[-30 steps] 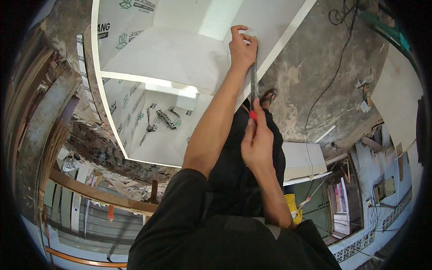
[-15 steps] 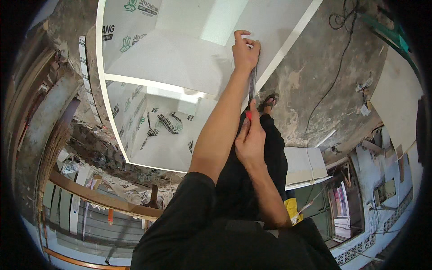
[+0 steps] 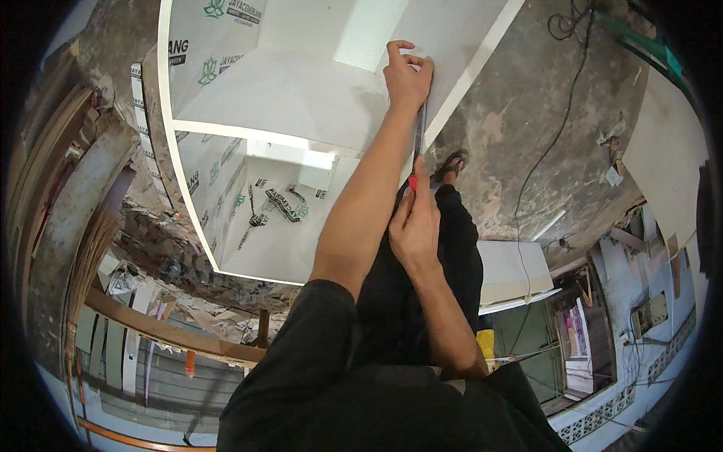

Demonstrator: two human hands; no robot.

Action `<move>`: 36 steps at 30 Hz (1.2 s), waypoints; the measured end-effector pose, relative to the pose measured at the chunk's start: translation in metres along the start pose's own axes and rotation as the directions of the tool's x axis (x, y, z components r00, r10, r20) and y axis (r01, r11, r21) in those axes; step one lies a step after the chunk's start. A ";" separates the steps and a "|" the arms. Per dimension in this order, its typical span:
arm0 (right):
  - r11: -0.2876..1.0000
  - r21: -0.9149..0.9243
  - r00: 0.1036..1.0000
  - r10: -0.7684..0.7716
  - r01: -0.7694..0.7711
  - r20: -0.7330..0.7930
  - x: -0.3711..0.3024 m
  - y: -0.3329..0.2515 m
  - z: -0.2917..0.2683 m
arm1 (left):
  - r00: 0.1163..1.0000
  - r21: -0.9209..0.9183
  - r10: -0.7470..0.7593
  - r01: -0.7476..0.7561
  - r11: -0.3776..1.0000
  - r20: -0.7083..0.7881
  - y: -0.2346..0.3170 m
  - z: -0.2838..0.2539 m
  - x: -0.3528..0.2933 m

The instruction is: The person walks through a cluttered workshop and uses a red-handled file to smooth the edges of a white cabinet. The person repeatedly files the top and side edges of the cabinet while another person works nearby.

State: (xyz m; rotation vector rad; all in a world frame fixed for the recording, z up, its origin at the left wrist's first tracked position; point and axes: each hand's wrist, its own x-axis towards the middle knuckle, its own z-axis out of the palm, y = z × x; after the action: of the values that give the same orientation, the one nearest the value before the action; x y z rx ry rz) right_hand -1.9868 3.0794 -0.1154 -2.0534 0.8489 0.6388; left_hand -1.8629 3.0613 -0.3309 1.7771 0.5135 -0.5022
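Note:
A white open cabinet (image 3: pixel 245 133) lies in front of me, its panel edges pale cream. My left hand (image 3: pixel 409 79) is over its right side panel, fingers curled in. A slim dark-grey metal strip (image 3: pixel 420 132) runs along that panel's edge from under my left hand down to my right. My right hand (image 3: pixel 416 230) wraps round a red piece (image 3: pixel 412 182) at the strip's near end, with one finger stretched along it. Whether this is a tape measure or another long tool I cannot tell. What my left fingertips grip is hidden.
Beyond the cabinet's right side, a black cable (image 3: pixel 561 128) crosses the stained concrete floor (image 3: pixel 497 113). A white board (image 3: pixel 512 270) lies beside my legs. Left of the cabinet stand a printed strip (image 3: pixel 143 124) and debris (image 3: pixel 162 241). My sandalled foot (image 3: pixel 453 164) is near the cabinet edge.
The view has shifted slightly. My right hand sits a little higher in view, and its finger reaches further along the strip. My left hand keeps its place on the panel.

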 end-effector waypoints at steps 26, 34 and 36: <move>0.996 0.010 0.992 0.085 -0.086 0.095 0.002 0.005 0.007 | 1.000 0.068 -0.022 0.021 0.998 0.017 -0.020 -0.005 -0.005; 0.999 -0.038 0.999 -0.028 0.029 0.019 -0.017 0.006 0.004 | 0.996 0.045 -0.085 0.084 0.995 0.017 -0.014 -0.009 -0.015; 0.999 -0.043 0.998 0.011 -0.009 0.060 -0.012 0.011 0.011 | 0.996 0.107 -0.085 0.085 0.991 -0.005 -0.025 -0.009 -0.014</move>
State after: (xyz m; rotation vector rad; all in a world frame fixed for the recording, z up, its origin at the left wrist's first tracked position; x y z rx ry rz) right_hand -2.0040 3.0876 -0.1184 -2.0588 0.8175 0.7267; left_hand -1.8880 3.0750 -0.3396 1.8632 0.5738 -0.5990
